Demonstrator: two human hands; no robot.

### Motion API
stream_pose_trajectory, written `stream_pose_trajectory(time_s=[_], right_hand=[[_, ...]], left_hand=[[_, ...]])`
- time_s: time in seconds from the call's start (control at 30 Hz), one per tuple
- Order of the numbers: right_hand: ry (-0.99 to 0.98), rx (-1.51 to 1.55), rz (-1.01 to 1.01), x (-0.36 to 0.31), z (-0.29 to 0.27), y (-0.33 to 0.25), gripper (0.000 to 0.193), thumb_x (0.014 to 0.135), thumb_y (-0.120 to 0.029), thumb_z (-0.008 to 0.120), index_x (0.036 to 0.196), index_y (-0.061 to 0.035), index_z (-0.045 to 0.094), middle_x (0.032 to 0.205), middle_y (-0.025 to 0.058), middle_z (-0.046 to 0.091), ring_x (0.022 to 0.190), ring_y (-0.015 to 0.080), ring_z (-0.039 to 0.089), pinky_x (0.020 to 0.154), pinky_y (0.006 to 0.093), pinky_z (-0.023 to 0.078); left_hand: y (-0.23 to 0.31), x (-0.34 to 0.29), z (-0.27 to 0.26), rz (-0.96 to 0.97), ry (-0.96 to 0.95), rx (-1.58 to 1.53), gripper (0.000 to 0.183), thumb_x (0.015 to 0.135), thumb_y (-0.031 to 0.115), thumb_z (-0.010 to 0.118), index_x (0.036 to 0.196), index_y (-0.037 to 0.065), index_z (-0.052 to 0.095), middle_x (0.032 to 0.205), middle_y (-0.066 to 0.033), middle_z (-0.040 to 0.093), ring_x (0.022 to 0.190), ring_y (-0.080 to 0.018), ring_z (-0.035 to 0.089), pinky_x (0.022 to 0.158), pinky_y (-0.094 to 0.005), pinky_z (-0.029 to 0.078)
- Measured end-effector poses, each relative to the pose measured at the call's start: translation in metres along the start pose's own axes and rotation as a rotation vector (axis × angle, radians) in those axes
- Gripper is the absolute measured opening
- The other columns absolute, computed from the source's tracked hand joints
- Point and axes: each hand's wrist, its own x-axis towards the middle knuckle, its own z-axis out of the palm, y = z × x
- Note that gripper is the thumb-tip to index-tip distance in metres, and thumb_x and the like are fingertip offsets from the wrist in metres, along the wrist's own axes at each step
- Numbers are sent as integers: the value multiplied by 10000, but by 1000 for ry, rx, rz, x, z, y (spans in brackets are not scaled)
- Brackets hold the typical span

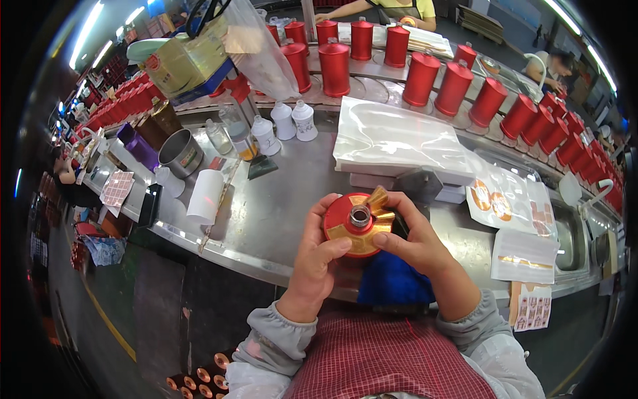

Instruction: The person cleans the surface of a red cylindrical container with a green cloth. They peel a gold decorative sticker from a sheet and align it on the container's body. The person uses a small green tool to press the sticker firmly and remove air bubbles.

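Between my hands, over the near edge of the steel bench, a red bottle is tipped with its uncapped neck facing me. A gold foil label lies around the shoulder, and on the right it lifts into a creased, curled flap. My left hand is wrapped round the bottle's left side, its thumb pressing on the gold foil. My right hand closes on the right side, with the thumb on the label's lower part and the fingers at the raised flap.
Red bottles stand along the conveyor behind. A stack of plastic-wrapped sheets lies ahead, with label sheets and a sink at right. White bottles, a steel pot and a paper roll stand left.
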Motion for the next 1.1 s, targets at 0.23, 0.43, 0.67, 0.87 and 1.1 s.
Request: stream_pose_trajectory(time_s=[0.23, 0.43, 0.67, 0.87, 1.1], right_hand=[[13, 18, 9, -2, 1, -4, 570, 844, -258, 725, 1283, -23, 449, 1202, 62, 496, 1158, 162, 474, 1026, 305, 349], [39, -2, 7, -2, 3, -7, 556, 845, -250, 724, 1272, -31, 443, 1192, 64, 520, 1155, 151, 472, 1020, 301, 355], [109, -135, -60, -3, 15, -1, 487, 833, -187, 713, 1223, -18, 475, 1156, 100, 511, 1099, 182, 500, 977, 310, 391], [156, -344, -186, -4, 23, -3, 477, 824, -187, 711, 1211, -11, 492, 1116, 122, 497, 1062, 233, 511, 958, 330, 406], [-1, 94, 6, 9, 4, 6, 340, 937, -158, 597, 1232, -30, 489, 1201, 68, 553, 1129, 130, 495, 989, 301, 400]], left_hand=[[6, 7, -7, -108, 26, -138, 537, 804, 91, 612, 1305, 54, 422, 1214, -99, 549, 1149, -204, 546, 1033, -349, 424], [-8, -2, -13, 255, 194, 294, 381, 923, 151, 513, 1270, -1, 477, 1264, -164, 536, 1211, -280, 506, 1057, -394, 371], [-29, -28, -18, 922, 14, 1289, 555, 981, 371, 503, 1337, -39, 391, 1308, -249, 490, 1287, -451, 404, 1079, -503, 314], [-21, -20, -24, 910, 78, 1372, 473, 984, 269, 505, 1320, -46, 397, 1318, -248, 483, 1295, -431, 395, 1047, -469, 360], [-45, -40, -18, 1036, 26, 1420, 411, 940, 182, 576, 1287, 12, 436, 1369, -262, 407, 1315, -442, 342, 1048, -486, 345]])
